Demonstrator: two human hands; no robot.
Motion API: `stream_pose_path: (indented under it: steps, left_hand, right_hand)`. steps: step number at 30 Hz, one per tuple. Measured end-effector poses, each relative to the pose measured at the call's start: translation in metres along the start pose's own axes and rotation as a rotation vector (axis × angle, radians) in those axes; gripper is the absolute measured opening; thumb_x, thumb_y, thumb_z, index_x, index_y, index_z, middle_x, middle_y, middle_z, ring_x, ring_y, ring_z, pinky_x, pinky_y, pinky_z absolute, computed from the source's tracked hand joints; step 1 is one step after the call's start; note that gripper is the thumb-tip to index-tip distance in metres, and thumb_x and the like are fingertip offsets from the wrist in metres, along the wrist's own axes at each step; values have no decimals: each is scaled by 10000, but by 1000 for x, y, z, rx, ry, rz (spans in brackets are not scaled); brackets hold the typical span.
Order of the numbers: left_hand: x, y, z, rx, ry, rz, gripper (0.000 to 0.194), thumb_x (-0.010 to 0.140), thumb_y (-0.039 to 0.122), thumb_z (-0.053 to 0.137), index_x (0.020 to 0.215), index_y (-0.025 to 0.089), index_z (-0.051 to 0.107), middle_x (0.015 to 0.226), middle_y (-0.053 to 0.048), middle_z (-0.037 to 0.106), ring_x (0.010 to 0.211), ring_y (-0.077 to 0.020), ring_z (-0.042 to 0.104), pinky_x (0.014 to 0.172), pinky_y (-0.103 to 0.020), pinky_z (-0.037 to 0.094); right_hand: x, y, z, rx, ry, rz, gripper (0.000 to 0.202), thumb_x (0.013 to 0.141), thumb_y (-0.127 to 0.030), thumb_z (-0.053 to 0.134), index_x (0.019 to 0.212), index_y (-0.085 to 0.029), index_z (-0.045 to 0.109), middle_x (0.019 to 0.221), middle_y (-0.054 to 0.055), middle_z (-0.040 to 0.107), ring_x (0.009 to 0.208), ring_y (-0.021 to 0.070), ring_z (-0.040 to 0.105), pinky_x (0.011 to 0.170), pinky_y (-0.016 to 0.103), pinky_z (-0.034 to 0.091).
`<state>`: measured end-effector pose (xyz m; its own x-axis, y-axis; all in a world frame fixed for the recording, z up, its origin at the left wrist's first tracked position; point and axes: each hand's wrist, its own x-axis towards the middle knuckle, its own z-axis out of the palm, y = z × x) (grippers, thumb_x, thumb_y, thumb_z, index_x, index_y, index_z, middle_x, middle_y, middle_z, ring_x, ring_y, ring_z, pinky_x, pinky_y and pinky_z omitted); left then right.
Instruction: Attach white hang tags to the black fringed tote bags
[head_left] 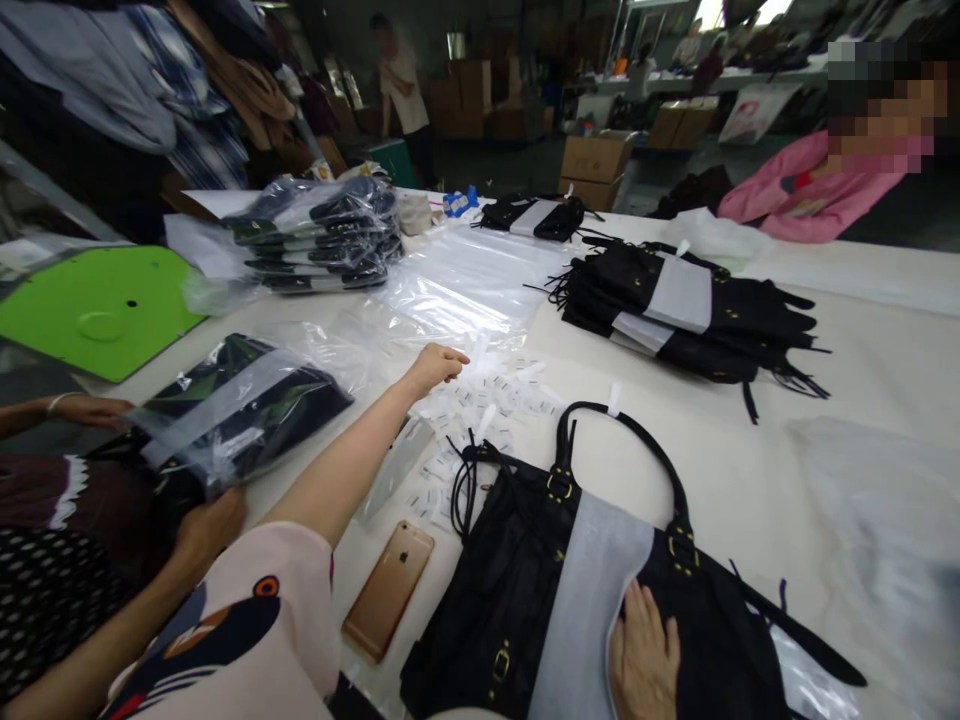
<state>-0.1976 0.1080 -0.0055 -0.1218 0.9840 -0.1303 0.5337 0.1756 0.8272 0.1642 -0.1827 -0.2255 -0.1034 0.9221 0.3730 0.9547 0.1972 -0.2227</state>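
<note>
Black bag [495,580] already banded, not plastic-wrapped yet; it's pressed by the flat right hand [646,650]. Labels [517,392] at 11 o'clock are reached by the left hand [437,368], pinch can't be told.

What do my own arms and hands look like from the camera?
Your left hand and right hand are bare, with no gloves visible. The left arm has a short, loose, pale pink sleeve printed with dark blue shapes, stripes and an orange ring. The right sleeve is out of view.
</note>
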Motion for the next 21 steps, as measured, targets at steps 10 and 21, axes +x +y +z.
stream_pose_path:
  steps: [10, 21]
  left_hand:
    - [-87, 53, 16, -309, -195, -4, 150, 544, 160, 497, 566, 91, 629, 477, -11, 563, 359, -57, 395, 392, -203, 261]
    - [-186, 53, 130, -259, -569, 93, 213, 587, 251, 548, 408, 142, 509, 929, -80, 569, 775, -180, 543, 656, -270, 413]
  right_hand:
    - [58, -6, -53, 309, 48, 285, 454, 830, -367, 353, 1186, -115, 477, 1114, 166, 557, 1047, 294, 503, 875, 490, 411]
    - [138, -90, -101, 1084, -167, 266, 231, 815, -348, 475, 871, -189, 633, 728, 42, 637, 638, 140, 587, 590, 239, 459]
